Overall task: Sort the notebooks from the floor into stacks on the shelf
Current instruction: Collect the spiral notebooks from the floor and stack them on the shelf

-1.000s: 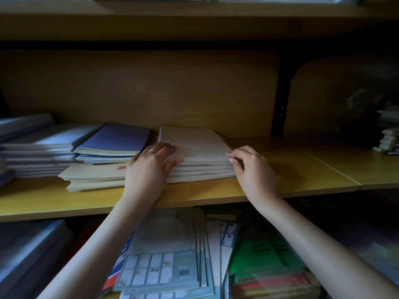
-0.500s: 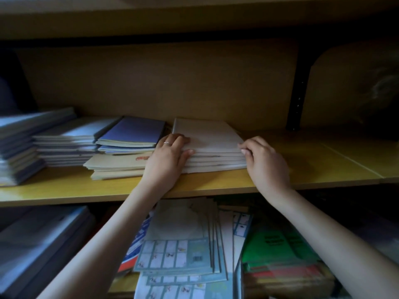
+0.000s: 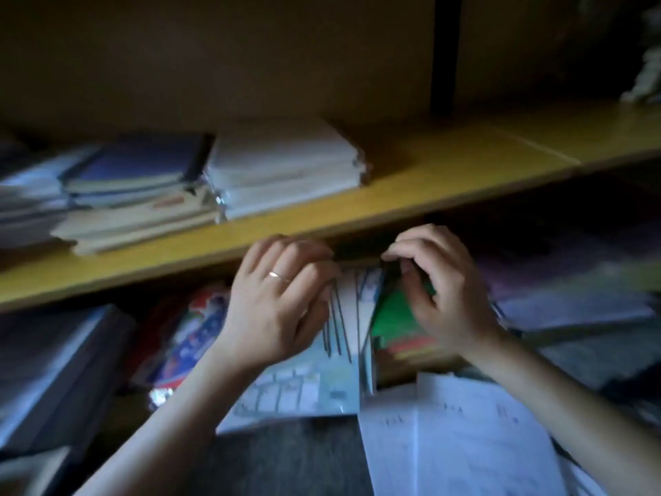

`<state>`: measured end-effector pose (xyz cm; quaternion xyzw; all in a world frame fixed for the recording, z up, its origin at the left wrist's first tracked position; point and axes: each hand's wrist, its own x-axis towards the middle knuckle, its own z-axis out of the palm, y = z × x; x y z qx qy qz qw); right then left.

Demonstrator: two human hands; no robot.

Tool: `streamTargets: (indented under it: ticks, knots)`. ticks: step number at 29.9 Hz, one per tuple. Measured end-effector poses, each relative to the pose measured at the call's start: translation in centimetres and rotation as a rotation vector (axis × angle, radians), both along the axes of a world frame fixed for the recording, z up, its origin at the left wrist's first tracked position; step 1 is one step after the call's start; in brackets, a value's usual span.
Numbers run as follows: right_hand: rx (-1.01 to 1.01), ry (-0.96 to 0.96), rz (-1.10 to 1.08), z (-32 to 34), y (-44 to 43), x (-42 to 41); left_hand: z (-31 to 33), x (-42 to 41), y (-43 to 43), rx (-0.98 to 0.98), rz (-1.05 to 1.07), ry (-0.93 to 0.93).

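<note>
Floor notebooks (image 3: 343, 334): fanned, long axis toward shelf (image 3: 411, 195); directly beneath both hands; left hand (image 3: 275, 309), right hand (image 3: 440, 291), fingers loosely curled, empty.

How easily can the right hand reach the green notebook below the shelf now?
Probably yes. The right hand hovers directly over the green notebook, nothing lies between them, and the shelf edge sits behind the fingers.

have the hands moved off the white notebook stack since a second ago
Yes. Both the left hand and right hand dropped from the white notebook stack to below the yellow wooden shelf edge.
</note>
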<state>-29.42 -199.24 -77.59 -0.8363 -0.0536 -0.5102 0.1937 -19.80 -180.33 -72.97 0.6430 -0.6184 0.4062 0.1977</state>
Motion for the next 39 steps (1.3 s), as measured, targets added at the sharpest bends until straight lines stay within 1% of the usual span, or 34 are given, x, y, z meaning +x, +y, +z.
streamTargets:
  ticks: [2,3,5,7,10,11,13,14,15,18,20,22,23,24,27,28,30,31,34,36,39]
  knots:
    - [0.117,0.094,-0.023,-4.4,-1.3,-3.7,-4.4,-2.6,-1.9,0.208,-0.046,0.093]
    - [0.181,0.149,-0.060,-6.7,-1.9,-5.7,-6.9,-3.8,-3.0,0.298,-0.048,0.179]
    - [0.284,0.291,-0.160,-11.0,-3.3,-9.7,-11.9,-6.8,-4.3,0.461,-0.033,0.388]
    - [0.420,0.429,-0.311,-14.9,-4.6,-13.4,-16.1,-10.0,-4.1,0.649,0.043,0.617]
    - [0.734,0.628,-0.553,-19.5,-4.9,-18.1,-21.0,-13.1,-2.1,0.954,0.195,1.011]
    - [0.823,0.709,-0.601,-20.5,-4.3,-19.1,-22.1,-13.6,-1.5,0.973,0.248,1.193]
    - [0.921,0.891,-0.645,-22.1,-3.0,-20.6,-23.7,-14.0,-1.1,0.842,0.336,1.514]
    - [0.918,0.959,-0.637,-22.9,-2.4,-20.9,-24.1,-14.1,-1.1,0.765,0.376,1.604]
    - [0.897,1.009,-0.618,-23.4,-1.7,-20.8,-24.4,-14.1,-1.3,0.706,0.405,1.653]
    - [0.811,1.062,-0.626,-24.0,-0.8,-20.5,-25.2,-15.2,-2.6,0.632,0.487,1.699]
    - [0.841,1.067,-0.660,-23.8,-0.5,-20.0,-25.6,-15.4,-3.7,0.593,0.571,1.747]
    - [0.923,1.049,-0.629,-24.0,-0.7,-19.9,-25.6,-15.1,-4.7,0.481,0.594,1.933]
    - [0.961,1.032,-0.591,-24.1,-0.9,-19.9,-25.4,-14.9,-5.1,0.429,0.554,2.013]
    - [0.991,0.997,-0.558,-24.8,-1.3,-20.0,-25.2,-15.0,-5.4,0.395,0.483,2.039]
    - [1.060,0.999,-0.522,-26.0,-2.2,-20.6,-24.1,-16.0,-5.8,0.329,0.295,1.989]
    - [1.074,0.993,-0.515,-26.3,-2.4,-20.7,-23.8,-16.3,-5.7,0.310,0.217,2.006]
    - [1.078,0.966,-0.482,-26.3,-2.4,-20.9,-23.4,-17.0,-5.1,0.340,0.048,2.029]
    - [1.082,0.946,-0.462,-25.9,-2.3,-21.0,-23.3,-17.1,-4.7,0.373,-0.009,2.000]
    - [1.144,0.872,-0.392,-24.4,-1.7,-21.8,-22.5,-17.0,-3.8,0.419,-0.115,1.912]
    - [1.214,0.799,-0.315,-22.6,-0.9,-22.4,-21.1,-16.7,-3.6,0.370,-0.155,1.876]
    - [1.343,0.607,-0.154,-18.7,-0.6,-22.5,-17.6,-15.9,-4.1,0.270,-0.226,1.864]
